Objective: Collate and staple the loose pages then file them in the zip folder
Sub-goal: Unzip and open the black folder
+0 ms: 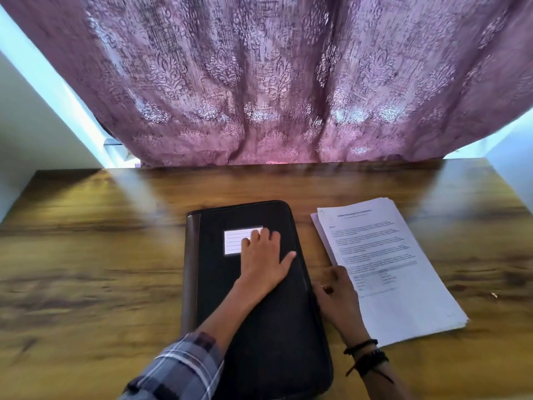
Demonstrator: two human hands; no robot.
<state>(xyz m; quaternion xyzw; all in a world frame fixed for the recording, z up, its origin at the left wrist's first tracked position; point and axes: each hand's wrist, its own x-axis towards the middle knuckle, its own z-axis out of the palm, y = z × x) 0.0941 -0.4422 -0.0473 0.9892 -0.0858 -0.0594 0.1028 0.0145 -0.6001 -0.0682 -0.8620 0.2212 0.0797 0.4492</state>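
Hanging across the back, a purple patterned curtain [274, 82] fills the upper view, and below it a wood-grain counter [86, 255] carries everything else. On the near middle of the counter lies the black zip folder [259, 327], closed and flat, its spine to the left and its zipped edge to the right. Just beside it on the right, apart from it, the loose pages [403, 269] sit as a printed stack with the edges slightly fanned, so they look uncollated and unstapled; no stapler shows. The left hand [264, 259], coming out of a plaid sleeve [178, 368], rests palm-down on the cover with its grip apart, fingers straight and the tips overlapping the white lined label [233, 241]. The right hand [337, 295], with dark bracelets [364, 353] at the wrist, sits in the gap between the folder's zipped edge and the near left side of the pages; its fingers are curled, but I cannot tell whether its grip is clamped on a zip pull, a page edge or nothing. The paper should be light, limp and apt to slide sheet on sheet, so it is best squared by both long edges and pinched near a corner for stapling. The folder looks stiff and fairly heavy, best steadied flat under a palm while the zip runs.
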